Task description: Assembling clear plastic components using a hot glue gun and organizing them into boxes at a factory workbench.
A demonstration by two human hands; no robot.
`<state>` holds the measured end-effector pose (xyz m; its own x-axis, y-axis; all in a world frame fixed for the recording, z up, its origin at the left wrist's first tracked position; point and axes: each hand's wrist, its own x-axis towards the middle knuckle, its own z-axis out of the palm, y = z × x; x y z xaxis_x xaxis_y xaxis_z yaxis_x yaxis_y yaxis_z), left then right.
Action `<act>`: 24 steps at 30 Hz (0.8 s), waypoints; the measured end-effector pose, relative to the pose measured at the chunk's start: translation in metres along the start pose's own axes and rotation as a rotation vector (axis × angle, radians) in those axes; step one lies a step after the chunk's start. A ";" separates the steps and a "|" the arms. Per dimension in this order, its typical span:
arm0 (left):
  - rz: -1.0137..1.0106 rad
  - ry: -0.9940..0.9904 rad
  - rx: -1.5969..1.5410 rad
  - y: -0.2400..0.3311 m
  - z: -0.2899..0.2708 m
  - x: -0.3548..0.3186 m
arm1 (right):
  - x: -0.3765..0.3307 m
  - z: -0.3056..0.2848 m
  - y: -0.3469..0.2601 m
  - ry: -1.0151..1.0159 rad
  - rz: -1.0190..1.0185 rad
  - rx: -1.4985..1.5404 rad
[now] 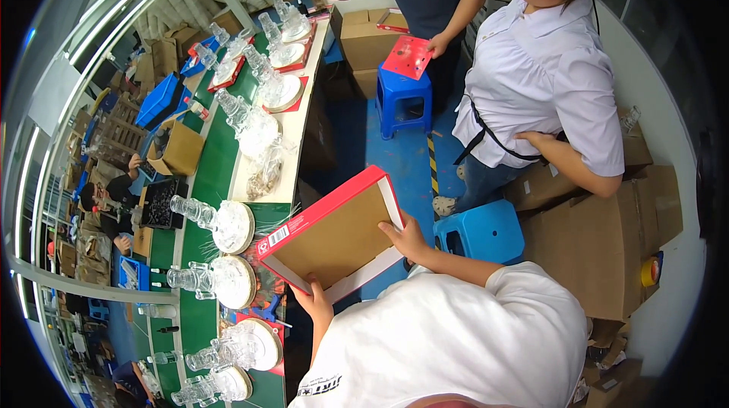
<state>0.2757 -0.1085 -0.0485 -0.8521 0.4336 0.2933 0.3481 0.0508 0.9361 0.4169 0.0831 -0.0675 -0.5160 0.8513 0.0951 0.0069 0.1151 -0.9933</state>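
Note:
A shallow red cardboard box (334,245), brown inside with white inner walls and a barcode label on one side, is held tilted in front of my body. My left hand (314,302) grips its near left edge, the thumb inside the rim. On the right wall, my right hand (406,239) is closed with its thumb over the edge. Left of the box, a clear glass piece with a round whitish base (233,227) rests on the green table (209,188); a similar glass piece (231,282) lies nearer. A blue tool (269,309) is beside them.
More glass pieces on round bases (258,134) line the white board (285,172) farther along. Across the floor, a person in a white blouse (531,81) stands near a blue stool (486,231). Another person holds a red sheet (408,56). Brown cartons (585,233) fill the right side.

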 end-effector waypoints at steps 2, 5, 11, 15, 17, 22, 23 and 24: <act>-0.002 -0.001 -0.014 -0.003 0.000 -0.001 | -0.001 0.000 0.002 0.011 0.002 0.001; -0.002 0.000 -0.038 -0.005 0.000 -0.001 | -0.001 -0.001 -0.001 0.012 0.010 -0.001; -0.013 0.000 -0.034 -0.009 -0.002 0.001 | 0.000 0.000 0.000 0.008 0.020 0.019; -0.012 -0.034 0.003 -0.010 -0.004 0.000 | -0.002 0.000 -0.004 0.011 0.019 0.019; -0.011 -0.024 -0.001 -0.009 -0.004 0.000 | -0.002 0.001 -0.005 0.009 0.020 0.018; 0.023 0.037 -0.029 0.003 0.002 0.001 | 0.000 0.003 -0.004 0.013 -0.002 0.029; 0.023 0.037 -0.029 0.002 0.001 0.001 | 0.000 0.003 -0.003 0.015 -0.013 0.035; 0.017 0.033 -0.032 0.001 0.001 0.002 | 0.000 0.003 -0.004 0.014 -0.013 0.036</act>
<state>0.2750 -0.1071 -0.0471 -0.8588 0.4044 0.3147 0.3500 0.0145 0.9366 0.4141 0.0809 -0.0638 -0.5034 0.8572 0.1084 -0.0303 0.1079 -0.9937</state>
